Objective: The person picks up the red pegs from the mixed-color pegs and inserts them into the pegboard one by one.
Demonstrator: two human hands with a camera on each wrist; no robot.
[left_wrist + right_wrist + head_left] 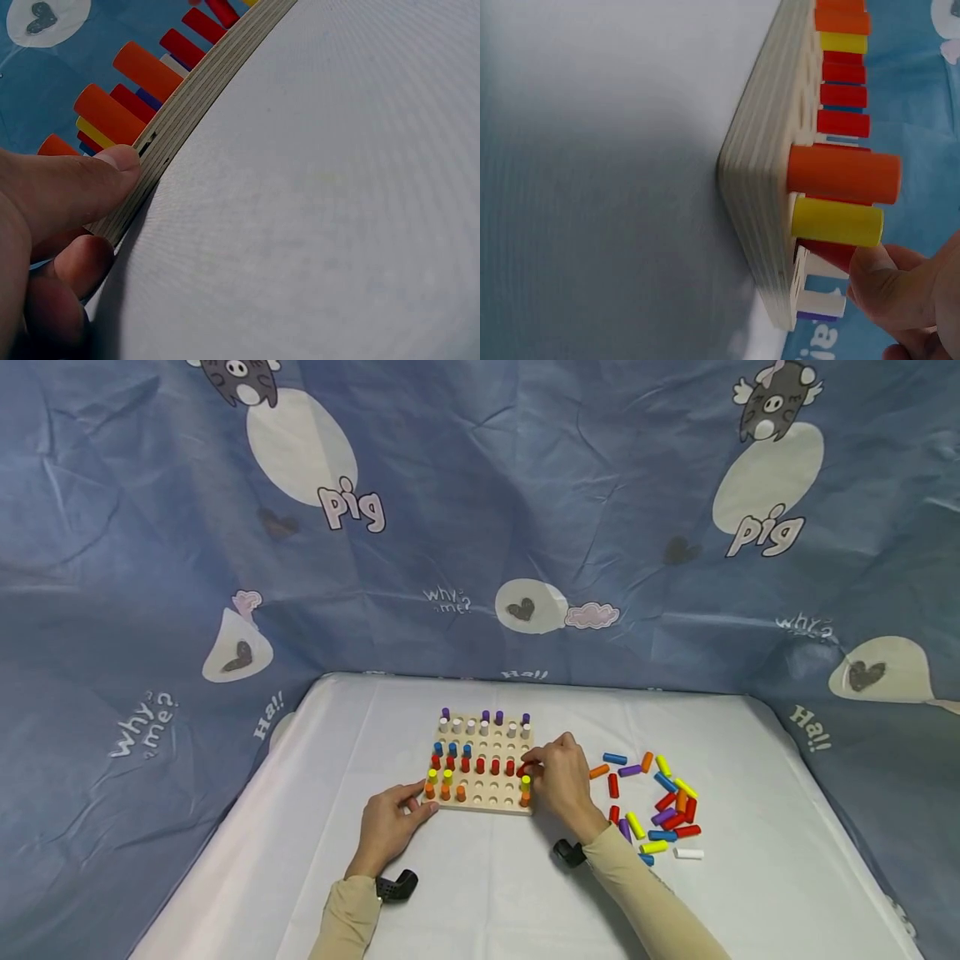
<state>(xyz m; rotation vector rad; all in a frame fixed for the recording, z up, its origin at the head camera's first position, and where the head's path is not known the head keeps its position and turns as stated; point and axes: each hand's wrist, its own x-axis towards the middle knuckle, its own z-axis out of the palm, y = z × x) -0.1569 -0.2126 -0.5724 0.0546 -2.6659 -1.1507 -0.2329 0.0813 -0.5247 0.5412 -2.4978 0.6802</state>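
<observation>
The left hand (390, 827) rests on the white cloth, thumb pressed flat against the layered plywood edge of the pegboard (486, 802), gripping nothing. The square board carries smooth cylindrical pegs in colour rows. The right hand (561, 781) pinches a red peg (832, 255) at the board's right edge. Loose pegs (660, 806) lie scattered rightward. The backdrop (150, 568) reads "pig", "why me?", "Ha!!".

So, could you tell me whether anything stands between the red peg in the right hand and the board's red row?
Nothing visible does. The right hand holds the red peg right at the board, at the right end of the red row. The yellow peg beside it is close but not in the way.
</observation>
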